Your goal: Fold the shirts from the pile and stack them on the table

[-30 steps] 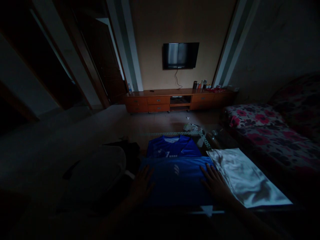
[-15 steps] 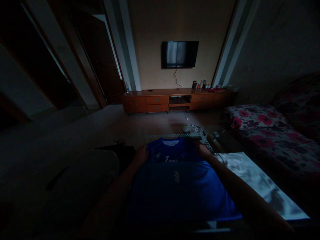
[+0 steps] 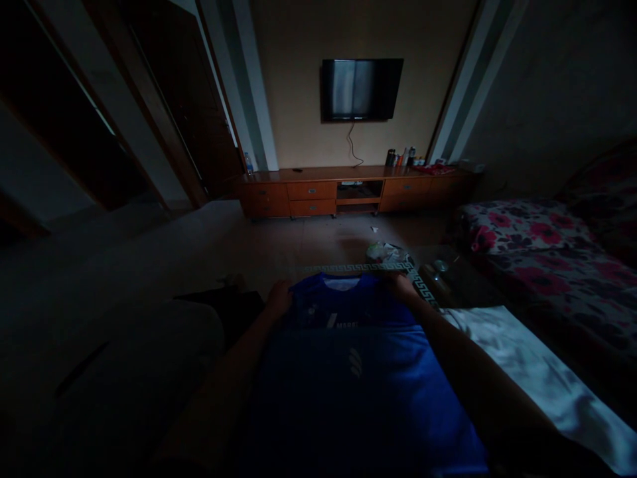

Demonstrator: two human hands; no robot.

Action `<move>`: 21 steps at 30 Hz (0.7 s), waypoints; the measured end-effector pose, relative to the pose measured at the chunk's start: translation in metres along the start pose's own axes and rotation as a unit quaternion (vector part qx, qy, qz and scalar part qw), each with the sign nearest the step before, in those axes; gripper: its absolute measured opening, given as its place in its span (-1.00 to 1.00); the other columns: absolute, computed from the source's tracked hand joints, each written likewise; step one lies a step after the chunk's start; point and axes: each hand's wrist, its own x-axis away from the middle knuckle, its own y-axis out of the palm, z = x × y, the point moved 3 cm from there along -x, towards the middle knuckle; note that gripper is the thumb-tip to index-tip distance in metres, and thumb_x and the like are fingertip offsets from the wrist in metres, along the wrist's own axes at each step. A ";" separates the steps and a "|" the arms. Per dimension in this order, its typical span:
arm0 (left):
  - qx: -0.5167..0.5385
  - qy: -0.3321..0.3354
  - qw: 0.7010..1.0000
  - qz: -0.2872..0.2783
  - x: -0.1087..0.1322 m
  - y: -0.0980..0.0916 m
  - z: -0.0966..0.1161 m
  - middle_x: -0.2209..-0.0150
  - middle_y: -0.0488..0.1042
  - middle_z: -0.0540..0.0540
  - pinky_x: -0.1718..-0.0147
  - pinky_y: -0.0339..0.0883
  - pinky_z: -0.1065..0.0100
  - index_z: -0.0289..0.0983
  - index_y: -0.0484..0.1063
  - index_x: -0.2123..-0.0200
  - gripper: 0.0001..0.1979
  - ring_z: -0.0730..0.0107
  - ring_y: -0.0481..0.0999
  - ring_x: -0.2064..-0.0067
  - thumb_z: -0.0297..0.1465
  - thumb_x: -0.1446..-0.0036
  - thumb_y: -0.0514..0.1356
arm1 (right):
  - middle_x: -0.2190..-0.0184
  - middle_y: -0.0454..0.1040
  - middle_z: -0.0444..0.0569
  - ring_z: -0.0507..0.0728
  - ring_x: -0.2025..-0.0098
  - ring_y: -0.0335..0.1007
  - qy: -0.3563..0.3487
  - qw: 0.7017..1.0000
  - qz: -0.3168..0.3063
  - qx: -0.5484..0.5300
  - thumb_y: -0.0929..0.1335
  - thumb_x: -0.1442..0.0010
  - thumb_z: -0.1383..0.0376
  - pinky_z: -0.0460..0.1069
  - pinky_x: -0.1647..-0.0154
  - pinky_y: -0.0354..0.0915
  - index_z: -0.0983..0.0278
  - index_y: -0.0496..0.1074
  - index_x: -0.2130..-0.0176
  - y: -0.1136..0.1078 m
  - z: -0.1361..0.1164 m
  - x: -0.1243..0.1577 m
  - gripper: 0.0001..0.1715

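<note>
Blue shirt [image 3: 355,392], collar [image 3: 342,284] toward the television [image 3: 362,89], long axis running from us; left hand [image 3: 280,297] and right hand [image 3: 402,288] at its shoulders, whose grip we cannot tell.

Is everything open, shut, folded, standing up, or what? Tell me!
Blue shirt: folded, collar at far end
Left hand: at shirt's left edge, grip unclear
Right hand: at shirt's right edge, grip unclear
White cloth: laid out
Television: screen mostly dark
Drawers: shut
Bottle: upright
</note>
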 end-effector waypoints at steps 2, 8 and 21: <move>0.018 0.008 1.000 0.012 0.007 -0.018 0.007 0.01 0.55 -0.20 -0.14 0.32 0.20 -0.28 0.54 0.00 -0.70 0.19 0.49 -0.08 -0.48 -0.24 0.15 | 0.11 0.62 0.16 0.24 0.06 0.53 0.006 1.000 0.006 -0.018 0.36 -0.14 0.38 0.09 -0.06 0.41 0.34 0.58 0.11 -0.017 -0.002 0.006 -0.69; 0.123 0.100 0.984 0.077 0.081 -0.090 0.027 0.06 0.53 -0.14 -0.03 0.40 0.25 -0.25 0.56 0.08 -0.77 0.28 0.52 0.02 -0.34 -0.27 0.17 | 0.15 0.59 0.07 0.16 0.17 0.53 -0.042 0.991 0.060 -0.114 0.30 -0.25 0.22 0.03 0.09 0.44 0.26 0.53 0.09 -0.091 -0.016 0.084 -0.69; -0.144 0.215 0.963 -0.070 0.256 -0.049 0.028 -0.23 0.40 -0.27 -0.22 0.27 -0.07 -0.20 0.43 -0.19 -0.39 0.01 0.36 -0.24 -0.66 -0.08 0.09 | -0.02 0.51 0.18 0.32 -0.04 0.42 -0.126 0.990 -0.040 0.053 0.27 -0.22 0.37 0.23 -0.09 0.35 0.22 0.53 -0.04 -0.061 -0.016 0.276 -0.57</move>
